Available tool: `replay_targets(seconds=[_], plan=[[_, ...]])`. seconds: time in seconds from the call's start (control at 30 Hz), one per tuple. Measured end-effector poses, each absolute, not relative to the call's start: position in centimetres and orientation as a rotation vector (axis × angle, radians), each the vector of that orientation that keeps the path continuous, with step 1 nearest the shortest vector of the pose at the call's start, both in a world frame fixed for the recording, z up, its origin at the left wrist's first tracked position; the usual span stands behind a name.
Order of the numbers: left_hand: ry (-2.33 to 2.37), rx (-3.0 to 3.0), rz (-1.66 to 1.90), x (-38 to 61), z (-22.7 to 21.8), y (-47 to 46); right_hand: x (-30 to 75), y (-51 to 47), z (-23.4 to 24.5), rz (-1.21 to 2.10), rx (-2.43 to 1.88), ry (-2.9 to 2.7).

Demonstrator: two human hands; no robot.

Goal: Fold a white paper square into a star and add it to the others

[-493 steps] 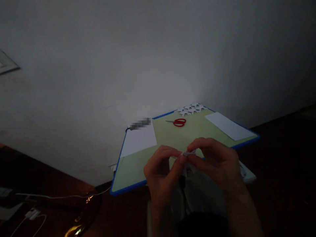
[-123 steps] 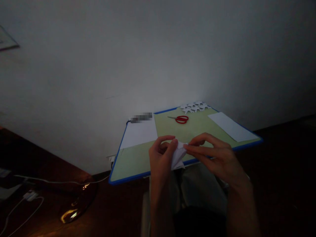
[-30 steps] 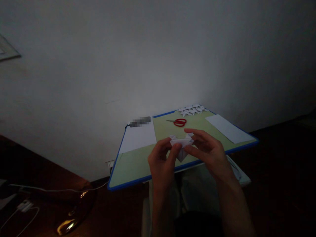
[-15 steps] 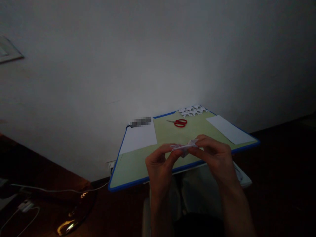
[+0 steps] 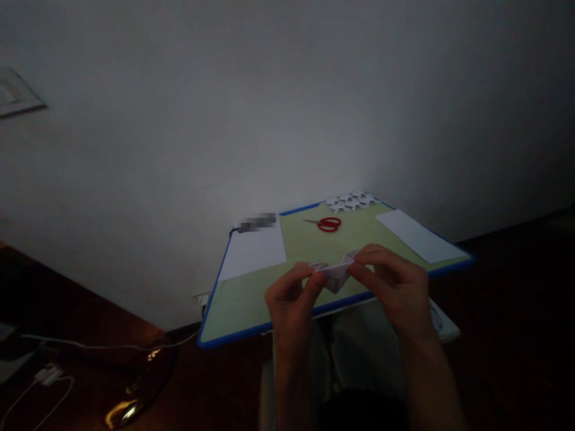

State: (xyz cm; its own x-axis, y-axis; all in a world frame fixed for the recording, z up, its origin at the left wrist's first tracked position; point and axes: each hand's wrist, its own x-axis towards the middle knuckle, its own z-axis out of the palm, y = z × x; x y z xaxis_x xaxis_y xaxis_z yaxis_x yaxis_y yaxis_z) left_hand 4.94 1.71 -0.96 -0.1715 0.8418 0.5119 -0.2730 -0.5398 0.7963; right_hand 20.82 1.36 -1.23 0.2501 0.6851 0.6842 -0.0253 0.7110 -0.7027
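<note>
A small white piece of folded paper (image 5: 335, 276) is held up above the front edge of the table, its lower part pointing down. My left hand (image 5: 291, 293) pinches its left end between thumb and fingers. At its right end, the thumb and fingers of my right hand (image 5: 393, 278) are closed on the paper. Behind the hands lie red-handled scissors (image 5: 329, 224), blades to the left. Several folded white paper pieces (image 5: 351, 202) sit in rows at the table's back right corner.
The light green table (image 5: 242, 311) has a blue edge and stands against the wall. White sheets (image 5: 254, 251) lie on its left, under a blurred dark object (image 5: 256, 222); more white paper (image 5: 420, 235) lies right. A white cable (image 5: 112, 347) runs at lower left.
My right thumb has shifted slightly right, away from the middle of the folded paper. More of the paper's lower part now shows between my hands.
</note>
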Motion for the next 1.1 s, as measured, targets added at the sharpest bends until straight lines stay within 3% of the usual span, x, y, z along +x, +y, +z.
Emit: replay_targets(seconds=[0.8,1.1], plan=[[0.84,1.262,1.863,4.65,-1.04,1.82,20.34,1.12,-0.83,0.618,-0.722,-1.118],[0.822,1.35,1.908,4.92,-0.77,1.59,20.46,1.62,-1.45,0.457,-0.744,-1.305]])
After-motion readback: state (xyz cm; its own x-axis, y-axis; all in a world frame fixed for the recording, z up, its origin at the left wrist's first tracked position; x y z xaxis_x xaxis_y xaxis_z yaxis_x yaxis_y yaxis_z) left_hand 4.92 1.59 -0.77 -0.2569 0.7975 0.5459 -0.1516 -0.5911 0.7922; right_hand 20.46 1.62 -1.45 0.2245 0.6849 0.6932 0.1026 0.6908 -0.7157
